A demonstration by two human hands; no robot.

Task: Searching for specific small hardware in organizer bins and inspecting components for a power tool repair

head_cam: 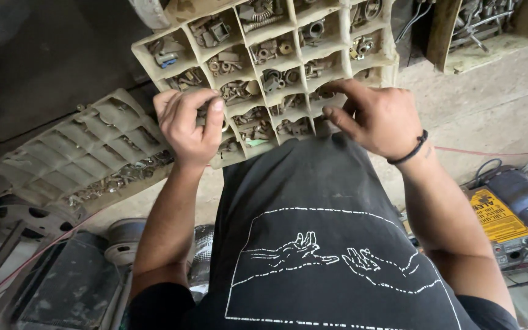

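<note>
Parts tray (154, 61), many compartments, metal fittings inside. Left hand (189, 125) pinches a small metal piece. Right hand (379, 119) curled, fingers in a compartment.

I see a cream parts tray (154, 61), rusty brown fittings (239, 91), my black shirt (313, 201) with white dashed hands, a yellow label (496, 217).

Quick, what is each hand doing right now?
Left hand: fingers curled around a small metal part.
Right hand: fingers reaching into the parts tray; grip cannot be told.

Black tee (313, 201) w/ white dashed hands print; black wristband (412, 151) on R wrist
</note>
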